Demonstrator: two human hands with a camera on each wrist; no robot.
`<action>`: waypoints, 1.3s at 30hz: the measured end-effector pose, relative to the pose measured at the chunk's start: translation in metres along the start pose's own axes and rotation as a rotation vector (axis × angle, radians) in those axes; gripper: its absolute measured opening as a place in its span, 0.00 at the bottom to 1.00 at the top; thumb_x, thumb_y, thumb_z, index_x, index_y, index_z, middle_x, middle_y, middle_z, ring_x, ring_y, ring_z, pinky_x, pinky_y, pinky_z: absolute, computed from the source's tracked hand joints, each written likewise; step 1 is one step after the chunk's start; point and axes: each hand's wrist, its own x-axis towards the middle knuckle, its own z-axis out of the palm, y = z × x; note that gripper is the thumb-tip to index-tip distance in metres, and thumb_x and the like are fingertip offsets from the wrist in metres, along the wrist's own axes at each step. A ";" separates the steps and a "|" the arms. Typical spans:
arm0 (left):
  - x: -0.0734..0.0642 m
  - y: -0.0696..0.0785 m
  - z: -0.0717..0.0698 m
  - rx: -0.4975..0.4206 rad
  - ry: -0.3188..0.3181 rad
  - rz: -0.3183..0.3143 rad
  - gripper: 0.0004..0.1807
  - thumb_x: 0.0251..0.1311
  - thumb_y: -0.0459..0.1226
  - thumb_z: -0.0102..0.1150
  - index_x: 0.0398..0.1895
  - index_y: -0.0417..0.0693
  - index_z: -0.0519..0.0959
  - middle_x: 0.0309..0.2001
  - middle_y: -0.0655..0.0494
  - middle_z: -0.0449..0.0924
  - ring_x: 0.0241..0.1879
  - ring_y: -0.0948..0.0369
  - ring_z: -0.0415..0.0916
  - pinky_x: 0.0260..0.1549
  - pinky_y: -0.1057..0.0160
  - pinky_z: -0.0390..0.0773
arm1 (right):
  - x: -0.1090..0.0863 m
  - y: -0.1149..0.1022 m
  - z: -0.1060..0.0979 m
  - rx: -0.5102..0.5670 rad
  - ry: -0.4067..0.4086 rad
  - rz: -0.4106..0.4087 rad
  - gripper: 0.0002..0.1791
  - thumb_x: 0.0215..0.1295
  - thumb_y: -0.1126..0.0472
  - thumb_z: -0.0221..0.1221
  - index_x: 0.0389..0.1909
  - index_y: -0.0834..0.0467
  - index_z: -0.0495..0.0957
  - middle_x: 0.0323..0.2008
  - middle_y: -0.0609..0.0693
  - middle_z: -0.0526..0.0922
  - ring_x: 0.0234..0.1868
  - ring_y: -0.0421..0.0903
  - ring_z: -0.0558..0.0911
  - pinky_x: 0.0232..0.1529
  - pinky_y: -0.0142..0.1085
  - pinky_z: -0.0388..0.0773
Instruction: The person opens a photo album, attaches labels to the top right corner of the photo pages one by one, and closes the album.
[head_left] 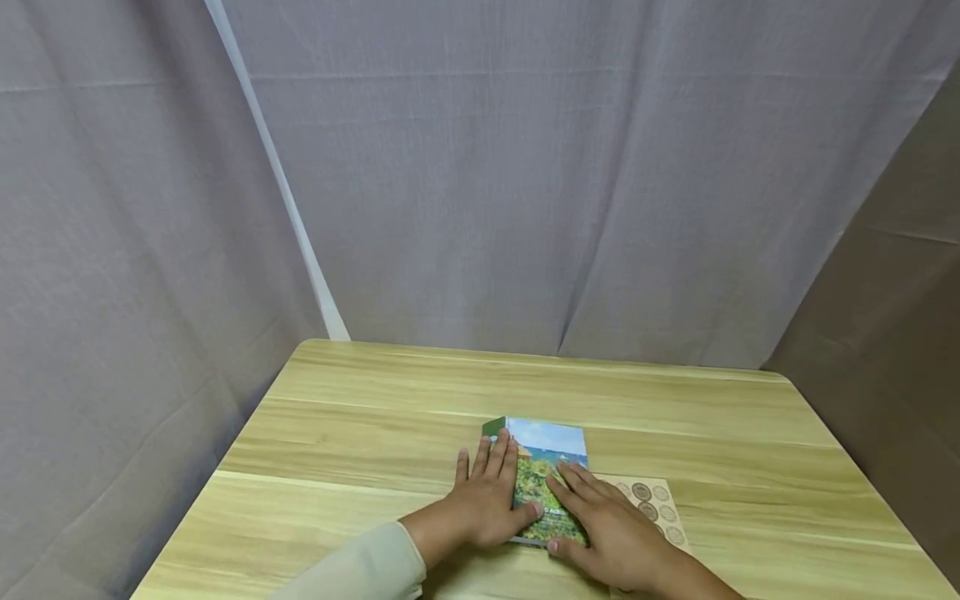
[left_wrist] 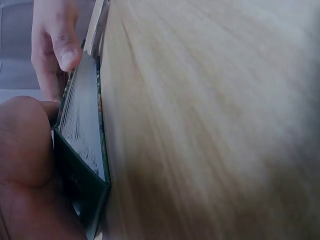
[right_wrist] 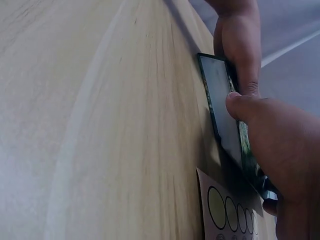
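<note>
An album [head_left: 536, 477] with a picture cover of sea, sky and greenery lies on the table. My left hand [head_left: 487, 504] rests on its left side, fingers spread and pointing away from me, the thumb across the cover. On the right part of the cover lies my right hand [head_left: 611, 525], its fingers extended toward the upper left. The left wrist view shows the thick stack of pages [left_wrist: 82, 110] between the covers, with a green panel [left_wrist: 80, 172] standing out at the spine side beside the left palm.
A beige sheet [head_left: 670, 504] printed with rows of round designs lies partly under my right hand and arm, beside the album. The wood-grain table [head_left: 360, 433] is bordered by grey curtains [head_left: 450, 208] at the back and sides.
</note>
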 end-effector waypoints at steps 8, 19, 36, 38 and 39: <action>0.002 0.002 0.001 0.033 0.007 -0.017 0.55 0.68 0.72 0.35 0.83 0.47 0.36 0.82 0.50 0.25 0.80 0.46 0.25 0.72 0.34 0.31 | -0.009 0.003 -0.009 0.084 -0.044 0.048 0.52 0.69 0.28 0.52 0.80 0.61 0.56 0.79 0.60 0.54 0.79 0.61 0.51 0.67 0.69 0.57; 0.002 0.002 0.001 -0.001 -0.017 -0.029 0.55 0.67 0.73 0.35 0.84 0.51 0.34 0.82 0.54 0.22 0.80 0.49 0.23 0.72 0.36 0.29 | -0.037 0.032 -0.023 0.119 -0.196 0.265 0.52 0.66 0.34 0.61 0.75 0.69 0.61 0.76 0.70 0.55 0.76 0.72 0.51 0.67 0.70 0.54; 0.001 0.001 -0.001 -0.025 -0.020 -0.017 0.55 0.67 0.73 0.36 0.84 0.51 0.34 0.82 0.54 0.22 0.80 0.49 0.23 0.72 0.35 0.29 | -0.017 0.058 -0.020 -0.048 -0.025 0.202 0.45 0.70 0.40 0.59 0.74 0.69 0.63 0.75 0.70 0.59 0.75 0.70 0.56 0.69 0.66 0.56; 0.001 0.000 -0.001 -0.031 -0.022 -0.017 0.55 0.68 0.73 0.36 0.84 0.51 0.34 0.82 0.54 0.22 0.80 0.49 0.23 0.72 0.35 0.28 | -0.015 0.060 -0.018 -0.049 -0.005 0.198 0.45 0.70 0.40 0.60 0.74 0.69 0.63 0.75 0.70 0.60 0.75 0.70 0.56 0.69 0.66 0.57; 0.001 -0.001 -0.002 -0.037 -0.023 -0.018 0.54 0.68 0.72 0.36 0.84 0.51 0.34 0.82 0.54 0.21 0.80 0.49 0.22 0.72 0.35 0.28 | -0.014 0.060 -0.017 -0.047 0.003 0.198 0.45 0.70 0.40 0.60 0.74 0.69 0.63 0.75 0.69 0.60 0.75 0.69 0.56 0.69 0.66 0.57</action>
